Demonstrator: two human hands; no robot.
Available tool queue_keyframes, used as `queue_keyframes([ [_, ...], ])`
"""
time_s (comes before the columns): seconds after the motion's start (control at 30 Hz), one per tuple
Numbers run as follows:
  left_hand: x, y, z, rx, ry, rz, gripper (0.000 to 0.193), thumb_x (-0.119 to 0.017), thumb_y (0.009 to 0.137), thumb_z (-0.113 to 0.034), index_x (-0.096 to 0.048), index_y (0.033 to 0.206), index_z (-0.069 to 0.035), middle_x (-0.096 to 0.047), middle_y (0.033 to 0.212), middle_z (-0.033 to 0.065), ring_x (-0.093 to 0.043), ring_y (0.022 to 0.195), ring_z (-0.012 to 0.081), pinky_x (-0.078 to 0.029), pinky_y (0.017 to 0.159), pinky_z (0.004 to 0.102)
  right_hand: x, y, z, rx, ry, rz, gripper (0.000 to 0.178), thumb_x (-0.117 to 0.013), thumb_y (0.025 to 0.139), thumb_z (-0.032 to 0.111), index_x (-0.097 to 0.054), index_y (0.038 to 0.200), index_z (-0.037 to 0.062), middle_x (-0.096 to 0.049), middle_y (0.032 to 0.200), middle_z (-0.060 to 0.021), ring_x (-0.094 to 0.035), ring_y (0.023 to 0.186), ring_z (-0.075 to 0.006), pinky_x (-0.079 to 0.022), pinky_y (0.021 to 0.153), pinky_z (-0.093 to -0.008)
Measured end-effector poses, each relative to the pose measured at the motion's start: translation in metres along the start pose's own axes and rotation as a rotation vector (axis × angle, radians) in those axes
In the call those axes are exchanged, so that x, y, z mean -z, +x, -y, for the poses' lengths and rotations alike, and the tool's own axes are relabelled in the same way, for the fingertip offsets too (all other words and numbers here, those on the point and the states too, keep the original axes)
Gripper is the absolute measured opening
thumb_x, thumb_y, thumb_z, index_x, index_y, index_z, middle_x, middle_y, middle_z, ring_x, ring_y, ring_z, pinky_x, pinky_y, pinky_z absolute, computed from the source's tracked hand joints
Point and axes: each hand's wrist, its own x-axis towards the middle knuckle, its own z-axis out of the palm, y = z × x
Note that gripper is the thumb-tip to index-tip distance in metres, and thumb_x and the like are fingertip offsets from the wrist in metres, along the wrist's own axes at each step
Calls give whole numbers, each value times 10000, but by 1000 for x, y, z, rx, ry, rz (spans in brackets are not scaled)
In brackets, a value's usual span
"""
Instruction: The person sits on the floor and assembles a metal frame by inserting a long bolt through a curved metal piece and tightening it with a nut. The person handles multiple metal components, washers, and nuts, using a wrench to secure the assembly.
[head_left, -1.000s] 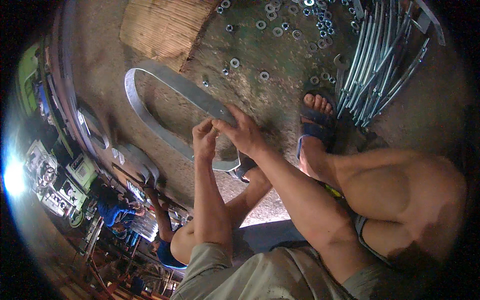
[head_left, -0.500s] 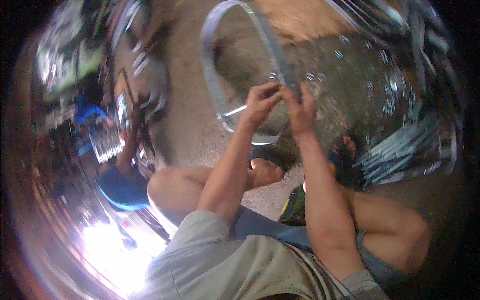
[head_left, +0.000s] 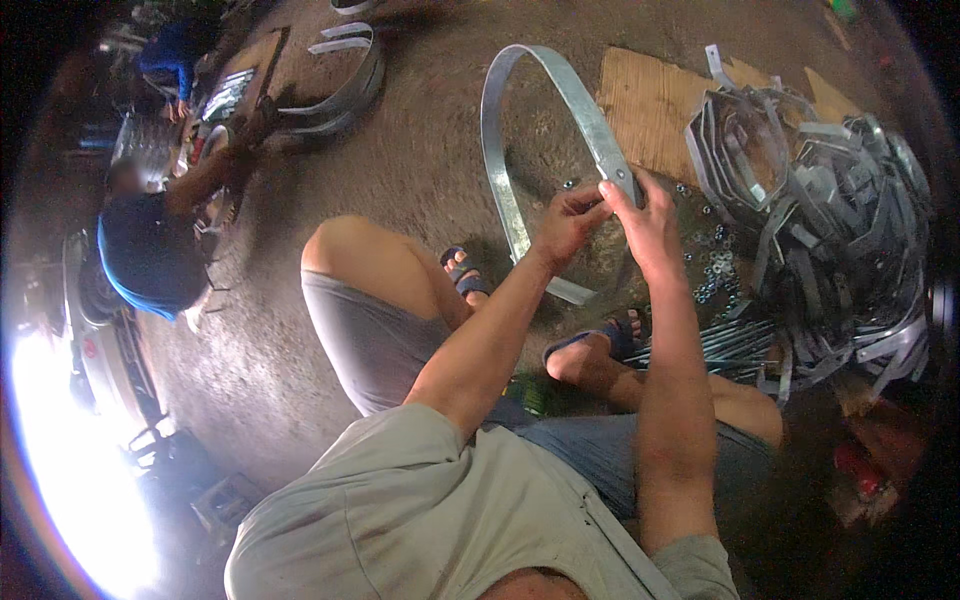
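A curved grey metal strap (head_left: pixel 497 125) arches up and away from my hands. My right hand (head_left: pixel 650 228) grips it near one end, its thumb just below a round hole or bolt head in the flat metal. Close beside it, my left hand (head_left: pixel 572 230) has its fingers pinched together near that end; what lies between them is hidden. The strap's other end hangs down behind my left wrist. Loose nuts (head_left: pixel 718 270) are scattered on the ground to the right, by a bundle of long metal rods or bolts (head_left: pixel 715 348).
A heap of bent metal straps (head_left: pixel 835 220) rises at the right. Behind the strap lies a wooden board (head_left: pixel 655 110). More curved straps (head_left: pixel 350 100) rest on the floor at far left. Another person in a dark blue top (head_left: pixel 150 250) sits on the left.
The view has swung and sharpened from blur. Both hands stay together at the strap's end. A bright bar seen across the loop beside my left hand before does not show now.
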Motion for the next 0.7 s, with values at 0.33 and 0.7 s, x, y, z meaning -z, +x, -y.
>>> queue_keyframes([
  [0.33, -1, -33, -16, 46, -418, -55, 808, -270, 956, -711, -533, 1345, -54, -577, 1317, 92, -487, 1239, 238, -331, 1054, 393, -11, -34, 30, 117, -230, 137, 357, -729, 849, 294, -630, 1044, 11, -660, 853, -138, -617, 751, -249, -489, 709, -362],
  [0.7, 9, -36, -26, -58, -559, -205, 646, -408, 954, -624, -542, 1293, -91, -619, 1222, 65, -571, 1143, 226, -405, 1021, 402, -37, -21, 46, 295, -384, 226, 448, -776, 782, 352, -626, 1045, 22, -670, 861, -234, -671, 842, -413, -521, 707, -458],
])
